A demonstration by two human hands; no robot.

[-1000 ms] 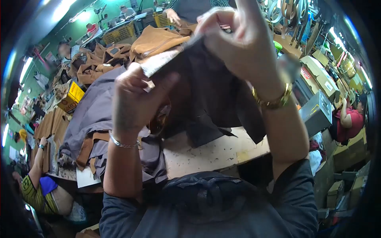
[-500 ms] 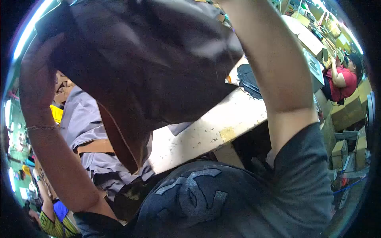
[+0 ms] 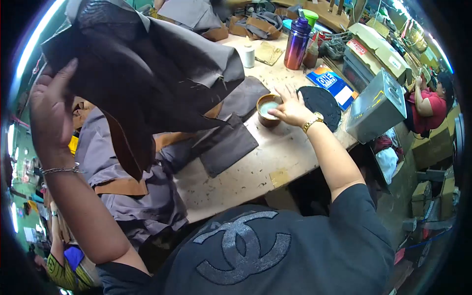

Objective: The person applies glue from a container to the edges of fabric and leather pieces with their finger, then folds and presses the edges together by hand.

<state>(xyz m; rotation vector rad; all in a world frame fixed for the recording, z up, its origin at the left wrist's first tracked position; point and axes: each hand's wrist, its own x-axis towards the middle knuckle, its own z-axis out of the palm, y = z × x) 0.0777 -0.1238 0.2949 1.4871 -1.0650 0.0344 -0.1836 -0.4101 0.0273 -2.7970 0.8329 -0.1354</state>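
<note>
My left hand (image 3: 53, 105), raised at the left, grips the edge of a large dark brown fabric piece (image 3: 142, 73). The piece hangs in folds over the table, with a lighter tan edge on its lower flap. My right hand (image 3: 293, 109) has its fingers spread beside a small brown cup (image 3: 268, 119) with pale contents. The thumb lies at the cup's rim; whether it touches cannot be made out. A round black pad (image 3: 322, 105) lies just past that hand. Left of the cup, a flat dark fabric panel (image 3: 229, 147) rests on the table (image 3: 290, 157).
Grey-brown fabric with tan strips (image 3: 120, 188) is heaped at the left. Farther back stand a purple bottle (image 3: 297, 44) and a white thread spool (image 3: 248, 56). A blue packet (image 3: 333, 84) and a metal box (image 3: 377, 108) are at the right. A person in red (image 3: 427, 105) sits beyond.
My right hand has come down from the raised fabric to beside the cup. The fabric's right side has dropped and moved left, uncovering the tabletop. My left hand stays raised with the fabric.
</note>
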